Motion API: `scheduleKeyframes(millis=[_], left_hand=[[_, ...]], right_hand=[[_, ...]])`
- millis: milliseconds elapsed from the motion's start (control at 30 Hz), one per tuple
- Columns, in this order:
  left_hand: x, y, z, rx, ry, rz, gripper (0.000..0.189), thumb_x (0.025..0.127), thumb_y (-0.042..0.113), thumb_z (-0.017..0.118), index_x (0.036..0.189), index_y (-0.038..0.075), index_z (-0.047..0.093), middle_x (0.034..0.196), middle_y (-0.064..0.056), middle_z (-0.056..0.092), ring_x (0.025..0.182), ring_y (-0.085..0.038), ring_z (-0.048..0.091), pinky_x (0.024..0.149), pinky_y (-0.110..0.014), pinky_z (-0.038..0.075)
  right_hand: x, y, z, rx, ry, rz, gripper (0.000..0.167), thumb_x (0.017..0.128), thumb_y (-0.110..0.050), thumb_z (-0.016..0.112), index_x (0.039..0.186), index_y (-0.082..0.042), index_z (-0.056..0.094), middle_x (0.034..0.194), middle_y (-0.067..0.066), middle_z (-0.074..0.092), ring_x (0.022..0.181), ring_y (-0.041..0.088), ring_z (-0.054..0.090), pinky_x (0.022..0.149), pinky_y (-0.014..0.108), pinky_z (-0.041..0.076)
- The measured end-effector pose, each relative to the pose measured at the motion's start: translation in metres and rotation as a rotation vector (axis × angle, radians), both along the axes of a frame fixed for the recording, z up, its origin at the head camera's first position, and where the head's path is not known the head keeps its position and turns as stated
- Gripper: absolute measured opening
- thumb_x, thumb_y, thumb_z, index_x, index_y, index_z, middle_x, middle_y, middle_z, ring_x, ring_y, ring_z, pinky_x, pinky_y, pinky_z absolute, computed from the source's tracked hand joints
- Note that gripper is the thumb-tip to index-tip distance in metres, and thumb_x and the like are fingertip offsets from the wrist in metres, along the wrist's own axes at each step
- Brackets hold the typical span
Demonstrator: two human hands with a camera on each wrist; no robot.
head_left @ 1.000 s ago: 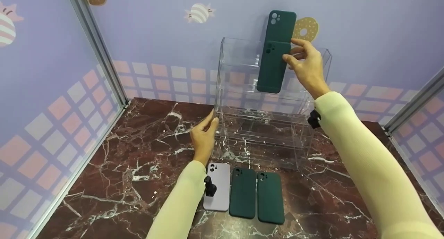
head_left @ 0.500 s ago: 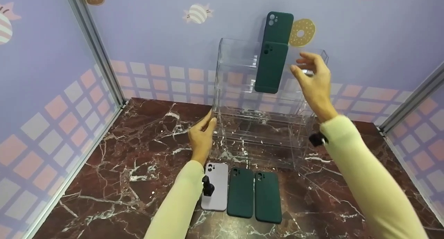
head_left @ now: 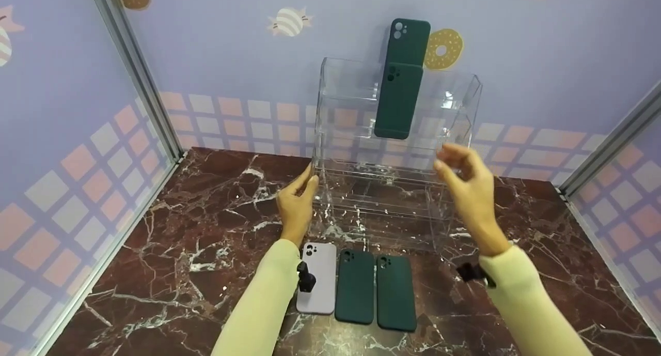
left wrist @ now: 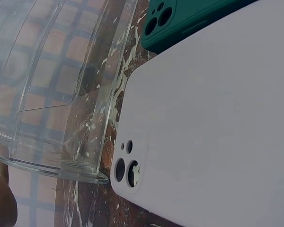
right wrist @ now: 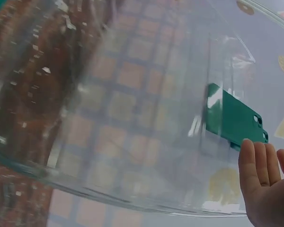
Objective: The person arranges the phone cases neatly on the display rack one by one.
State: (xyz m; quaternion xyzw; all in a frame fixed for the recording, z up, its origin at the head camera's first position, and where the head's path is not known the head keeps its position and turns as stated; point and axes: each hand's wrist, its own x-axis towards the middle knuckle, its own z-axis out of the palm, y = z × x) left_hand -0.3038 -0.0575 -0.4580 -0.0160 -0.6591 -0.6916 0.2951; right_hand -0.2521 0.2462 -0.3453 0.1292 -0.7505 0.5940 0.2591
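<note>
A clear tiered display stand (head_left: 351, 190) stands on the marbled tabletop. At its left side my left hand (head_left: 295, 206) holds the edge, thumb in front; the left wrist view shows only a thumb (left wrist: 1, 201) and part of a finger at the panel. Two dark green phone cases stand in the stand's upper tiers, the front phone case (head_left: 400, 103) overlapping the rear one (head_left: 409, 40). My right hand (head_left: 471, 185), fingers loosely bent and holding nothing, is in front of the stand's right side. In the right wrist view its fingers (right wrist: 260, 161) are spread apart from the cases.
In front of the stand lie a pale lilac phone case (head_left: 317, 283) and two green phone cases, the middle one (head_left: 355, 289) and the right one (head_left: 396, 294). Patterned walls (head_left: 232, 46) enclose the back and sides of the tabletop (head_left: 170, 252).
My right hand has let go of the front green phone case on the stand and moved down and slightly right. My left hand has stayed at the stand's left edge.
</note>
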Motion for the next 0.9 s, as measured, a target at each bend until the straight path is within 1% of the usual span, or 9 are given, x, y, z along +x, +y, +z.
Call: scheduleKeyframes(millis=[100,233,300,367,467,567,700,767,900], left_hand=[[0.0,0.001,0.0,-0.006,0.002,0.006,0.03,0.098,0.008,0.078,0.128,0.008,0.077,0.126,-0.007,0.074,0.111,-0.019,0.074,0.094,-0.029,0.058],[0.0,0.001,0.0,-0.004,-0.004,0.001,0.03,0.098,0.008,0.078,0.128,0.01,0.077,0.124,-0.007,0.075,0.107,-0.019,0.075,0.092,-0.029,0.059],[0.0,0.0,0.0,-0.012,-0.001,0.002,0.03,0.098,0.008,0.078,0.128,0.011,0.077,0.124,-0.006,0.075,0.108,-0.019,0.075,0.093,-0.029,0.059],[-0.001,0.0,0.001,-0.022,0.007,0.005,0.03,0.098,0.009,0.078,0.128,0.011,0.078,0.124,-0.006,0.075,0.11,-0.02,0.074,0.096,-0.03,0.058],[-0.001,0.001,0.001,-0.029,0.019,0.01,0.03,0.098,0.008,0.078,0.128,0.01,0.077,0.125,-0.006,0.074,0.114,-0.021,0.073,0.098,-0.031,0.057],[-0.001,0.001,0.0,-0.012,0.018,0.004,0.03,0.098,0.007,0.078,0.127,0.008,0.077,0.126,-0.007,0.074,0.112,-0.021,0.074,0.095,-0.03,0.059],[0.0,0.001,0.0,0.001,0.01,-0.002,0.03,0.098,0.006,0.077,0.128,0.007,0.077,0.126,-0.007,0.074,0.107,-0.02,0.075,0.09,-0.028,0.06],[0.0,0.001,0.0,-0.003,0.005,0.001,0.03,0.098,0.006,0.077,0.128,0.007,0.077,0.127,-0.008,0.074,0.107,-0.019,0.075,0.09,-0.026,0.059],[0.001,-0.001,-0.001,-0.006,-0.01,0.005,0.03,0.098,0.008,0.078,0.128,0.009,0.077,0.123,-0.008,0.076,0.102,-0.019,0.075,0.088,-0.026,0.059]], right_hand=[[0.009,0.004,-0.015,0.008,-0.005,0.011,0.037,0.098,0.003,0.073,0.134,0.005,0.064,0.121,0.018,0.07,0.102,0.023,0.068,0.089,0.027,0.058],[0.021,0.006,-0.03,0.014,-0.025,0.038,0.039,0.095,0.007,0.075,0.133,0.006,0.065,0.118,0.02,0.071,0.097,0.021,0.069,0.084,0.026,0.059],[0.027,0.007,-0.037,0.026,-0.032,0.054,0.039,0.094,0.008,0.076,0.132,0.006,0.066,0.118,0.021,0.071,0.096,0.021,0.069,0.083,0.025,0.059],[0.031,0.009,-0.045,0.049,-0.04,0.071,0.04,0.093,0.008,0.077,0.131,0.005,0.067,0.117,0.02,0.072,0.096,0.02,0.069,0.084,0.025,0.059],[0.037,0.013,-0.057,0.084,-0.055,0.097,0.041,0.091,0.008,0.078,0.131,0.004,0.068,0.116,0.018,0.072,0.096,0.02,0.069,0.081,0.025,0.059],[0.043,0.016,-0.071,0.107,-0.088,0.131,0.04,0.091,0.008,0.079,0.129,0.002,0.07,0.114,0.014,0.073,0.095,0.021,0.07,0.078,0.026,0.06],[0.05,0.019,-0.088,0.178,-0.139,0.16,0.038,0.09,0.005,0.081,0.126,0.0,0.072,0.112,0.008,0.075,0.096,0.02,0.07,0.08,0.028,0.061],[0.052,0.02,-0.096,0.225,-0.162,0.178,0.038,0.09,0.003,0.082,0.126,0.001,0.072,0.111,0.009,0.075,0.097,0.019,0.07,0.083,0.028,0.06],[0.056,0.021,-0.11,0.314,-0.222,0.248,0.04,0.09,-0.002,0.084,0.128,0.002,0.071,0.11,0.014,0.074,0.097,0.019,0.07,0.086,0.03,0.059]])
